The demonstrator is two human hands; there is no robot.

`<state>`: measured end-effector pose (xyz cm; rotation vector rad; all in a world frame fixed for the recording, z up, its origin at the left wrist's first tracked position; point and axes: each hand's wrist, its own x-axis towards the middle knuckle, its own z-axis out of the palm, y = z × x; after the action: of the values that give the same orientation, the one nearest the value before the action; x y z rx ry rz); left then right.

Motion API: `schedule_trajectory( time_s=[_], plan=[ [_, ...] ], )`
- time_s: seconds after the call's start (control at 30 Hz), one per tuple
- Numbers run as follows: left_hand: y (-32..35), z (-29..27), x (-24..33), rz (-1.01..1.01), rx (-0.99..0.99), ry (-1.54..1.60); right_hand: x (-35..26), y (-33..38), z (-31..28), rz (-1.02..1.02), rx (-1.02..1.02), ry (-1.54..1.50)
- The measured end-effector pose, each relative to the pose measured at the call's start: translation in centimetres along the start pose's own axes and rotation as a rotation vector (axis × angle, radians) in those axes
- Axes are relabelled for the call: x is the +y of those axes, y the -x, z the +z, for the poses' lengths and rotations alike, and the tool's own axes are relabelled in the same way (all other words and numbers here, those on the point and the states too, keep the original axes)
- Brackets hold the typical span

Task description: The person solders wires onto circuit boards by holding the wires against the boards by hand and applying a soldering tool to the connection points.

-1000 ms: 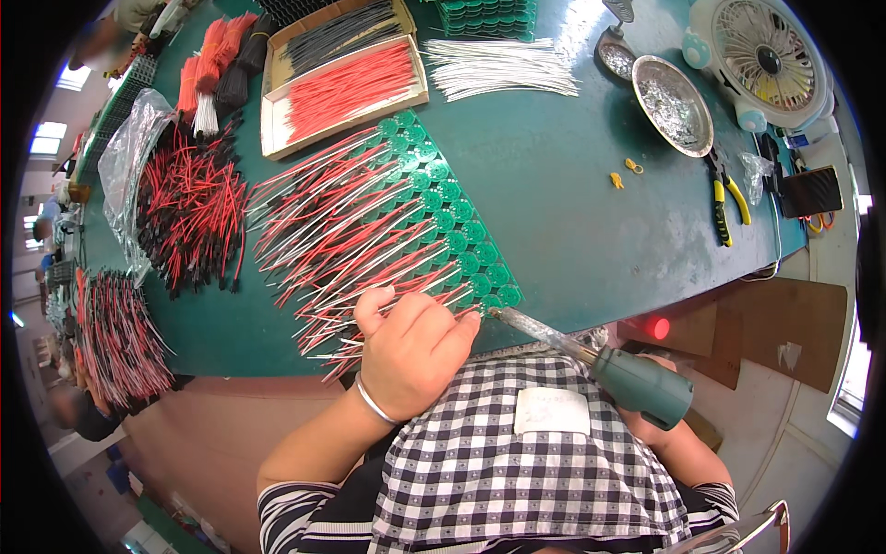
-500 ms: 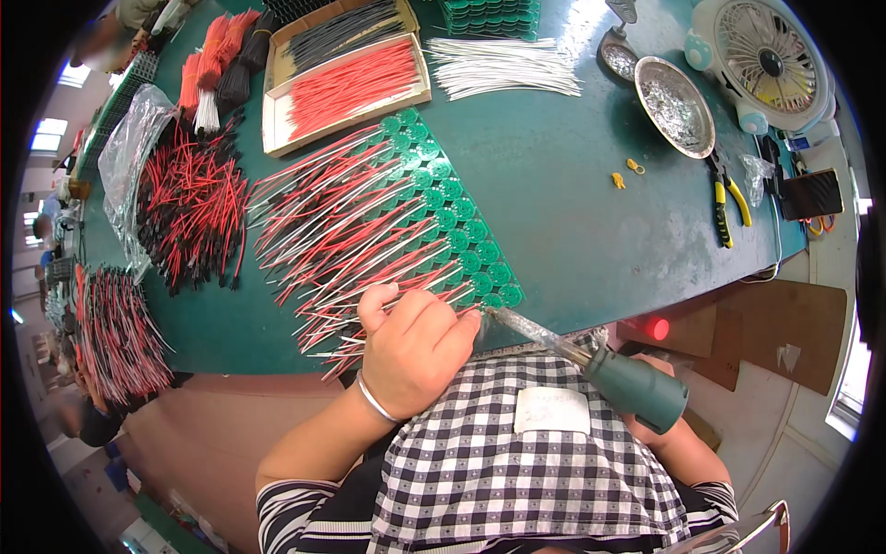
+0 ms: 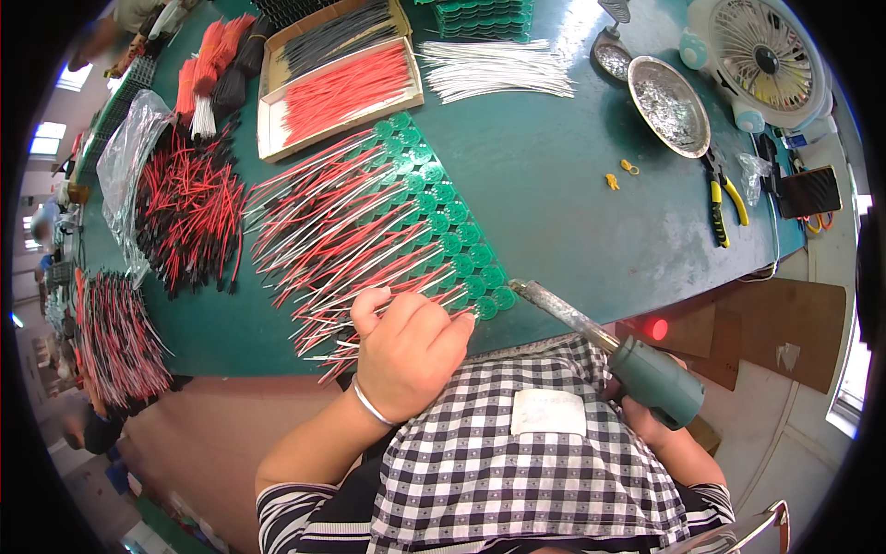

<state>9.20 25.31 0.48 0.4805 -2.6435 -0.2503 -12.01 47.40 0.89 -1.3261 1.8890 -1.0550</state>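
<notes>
A green panel of round circuit boards point(image 3: 455, 217) lies on the table, with rows of red, white and black wires point(image 3: 323, 222) running left from it. My left hand point(image 3: 406, 346) is closed at the panel's near end, thumb and forefinger pinching a wire whose end shows at the fingertips. My right hand point(image 3: 649, 427), partly hidden behind the green handle, grips a soldering iron point(image 3: 591, 328). Its metal tip hovers just right of the panel's near corner, apart from the boards.
Shallow boxes of red wires point(image 3: 346, 90) and black wires stand behind the panel, beside loose white wires point(image 3: 498, 70). A metal bowl with silvery bits point(image 3: 669, 106), cutters point(image 3: 724, 201) and a fan point(image 3: 764, 63) are at the right. Red-and-black wire heaps point(image 3: 189, 203) lie left.
The soldering iron has drawn back to the right, its tip leaving the spot by my left fingertips. My left hand has shifted slightly left and stays closed.
</notes>
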Motion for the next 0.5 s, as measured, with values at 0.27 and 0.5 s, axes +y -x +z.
schedule_trajectory(
  time_s=[0.27,0.5],
  plan=[
    [-1.0,0.0,0.6,-0.020,0.022,0.056,-0.1,-0.5,-0.5,-0.050,-0.021,0.045],
    [-1.4,0.8,0.7,-0.046,0.013,0.047,0.1,-0.4,-0.7,-0.053,-0.061,0.106]
  ],
)
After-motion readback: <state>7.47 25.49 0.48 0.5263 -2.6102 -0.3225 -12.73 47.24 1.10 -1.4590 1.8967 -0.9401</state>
